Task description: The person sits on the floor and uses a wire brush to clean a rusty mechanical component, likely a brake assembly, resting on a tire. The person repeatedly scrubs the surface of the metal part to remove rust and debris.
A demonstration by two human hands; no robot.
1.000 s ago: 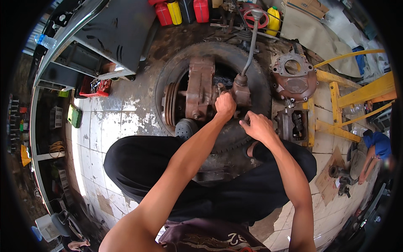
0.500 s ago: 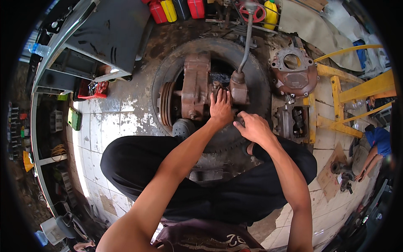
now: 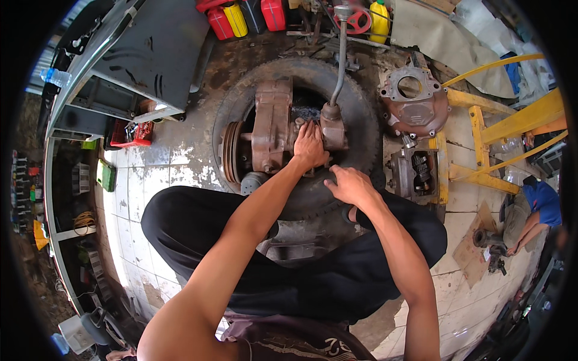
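A rusty brown gearbox [image 3: 272, 123] lies across a large black tyre [image 3: 241, 90], with a grooved pulley [image 3: 232, 151] at its left end. From the turret at its right rises a long bent gear lever [image 3: 341, 63]. My left hand [image 3: 309, 146] rests on the gearbox between the main housing and the turret, its fingers stretched forward and lying close together. Just below the turret, my right hand [image 3: 351, 185] hovers at the near edge of the gearbox, thumb and index finger apart. Nothing shows in it; its other fingers are partly hidden.
Right of the tyre sit a bell housing [image 3: 415, 111] and an opened gear casing [image 3: 415, 171], beside a yellow metal frame [image 3: 478, 138]. A grey metal bench [image 3: 141, 54] stands left, near a red tray [image 3: 132, 133]. Far right, another person [image 3: 539, 207] handles metal parts. Coloured jerrycans [image 3: 272, 15] line the back.
The view has shifted slightly, so the gearbox appears farther left. My left hand's fingers have drawn closer together on the gearbox. The other person's hands have come nearer the metal parts.
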